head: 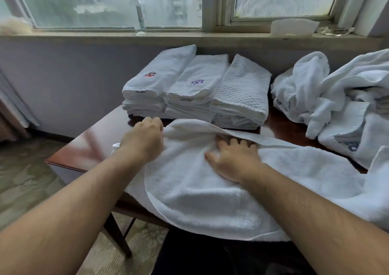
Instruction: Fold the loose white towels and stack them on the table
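Nearest you, the towel (210,201) lies spread across the tabletop (88,146), its near edge drooping over the front. Your right hand (231,159) rests flat on it with fingers spread, pinning the middle. Your left hand (143,137), at 10 o'clock from the right, curls round the towel's far-left edge — so a fold looks under way. Next, carry that edge across squarely and smooth it down. Beyond, at 12 o'clock, stand three folded stacks (195,91); the loose heap (328,94) sits at 2 o'clock — plenty left to fold.
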`<state>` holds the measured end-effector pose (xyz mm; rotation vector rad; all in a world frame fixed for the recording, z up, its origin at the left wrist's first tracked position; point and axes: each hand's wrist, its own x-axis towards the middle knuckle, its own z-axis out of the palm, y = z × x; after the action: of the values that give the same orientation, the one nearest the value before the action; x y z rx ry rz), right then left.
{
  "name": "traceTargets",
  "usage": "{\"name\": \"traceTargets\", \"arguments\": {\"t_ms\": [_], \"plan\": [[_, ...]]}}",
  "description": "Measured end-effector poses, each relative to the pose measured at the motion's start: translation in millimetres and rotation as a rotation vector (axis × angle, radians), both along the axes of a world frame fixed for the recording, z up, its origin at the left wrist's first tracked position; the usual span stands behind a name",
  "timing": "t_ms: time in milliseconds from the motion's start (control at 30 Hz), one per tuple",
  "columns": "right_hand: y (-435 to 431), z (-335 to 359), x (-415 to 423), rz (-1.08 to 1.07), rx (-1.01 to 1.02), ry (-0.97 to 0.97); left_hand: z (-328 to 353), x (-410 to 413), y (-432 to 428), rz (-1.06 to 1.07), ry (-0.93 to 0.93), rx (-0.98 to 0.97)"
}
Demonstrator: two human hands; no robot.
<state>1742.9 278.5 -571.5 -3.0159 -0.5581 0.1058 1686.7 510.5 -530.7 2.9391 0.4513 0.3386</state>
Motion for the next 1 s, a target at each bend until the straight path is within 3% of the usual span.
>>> {"name": "traceTargets", "arguments": {"t_ms": [100, 167, 233, 300, 367, 500, 600, 667, 767, 833, 1000], "plan": [[-4, -3, -1, 0.025, -0.007, -0.029, 2, 20, 13, 0.089, 0.144, -0.162], [-4, -4, -2, 0.024, 0.009, -0.070, 11, 25, 18, -0.026, 0.338, -0.185], [-5, -5, -3, 0.022, 0.054, -0.101, 18, 23, 17, -0.167, 0.411, -0.260], [-6, -5, -3, 0.027, 0.107, -0.113, 19, 20, 11, -0.284, 0.285, -0.409], [-6, -5, -3, 0.046, 0.138, -0.120, 19, 19, 5, -0.332, 0.087, -0.375], [-5, -5, -2, 0.070, 0.156, -0.121, 23, 18, 5, -0.210, -0.155, -0.101], [-5, -4, -3, 0.061, 0.108, -0.115, 22, 11, 7, -0.006, -0.329, 0.257], [-5, -5, -4, 0.061, 0.091, -0.119, 20, 5, 7, 0.046, -0.231, 0.299], [-6, -4, -4, 0.066, 0.100, -0.120, 4, -8, -3, -0.010, 0.130, 0.073], [-5, -4, -3, 0.063, 0.090, -0.115, -4, -17, -4, 0.017, 0.310, 0.035], [-5, -6, -3, 0.044, 0.092, -0.105, 5, -31, 4, 0.068, 0.583, 0.238]]}}
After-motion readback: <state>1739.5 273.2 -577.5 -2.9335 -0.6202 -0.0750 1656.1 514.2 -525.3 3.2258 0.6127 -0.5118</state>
